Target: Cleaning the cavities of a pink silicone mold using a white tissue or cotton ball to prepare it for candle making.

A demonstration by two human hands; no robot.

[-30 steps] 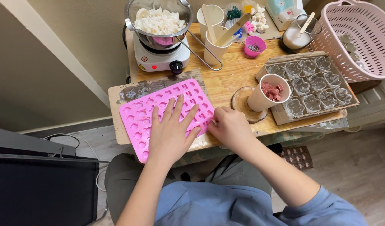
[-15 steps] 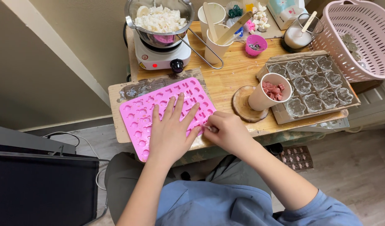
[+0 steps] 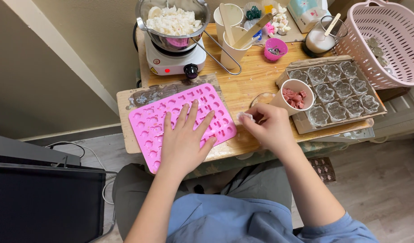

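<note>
Mould: pink silicone mould (image 3: 171, 118), long axis running from near-left to far-right.
Left hand (image 3: 184, 141): flat, fingers spread, pressing mould.
Right hand (image 3: 267, 126): pinching small white piece (image 3: 244, 117).

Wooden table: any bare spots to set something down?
Bare wood on the table between the hot plate, pink mold and clear tray; a thin strip before the right hand. The back edge, with cups, is crowded.
</note>
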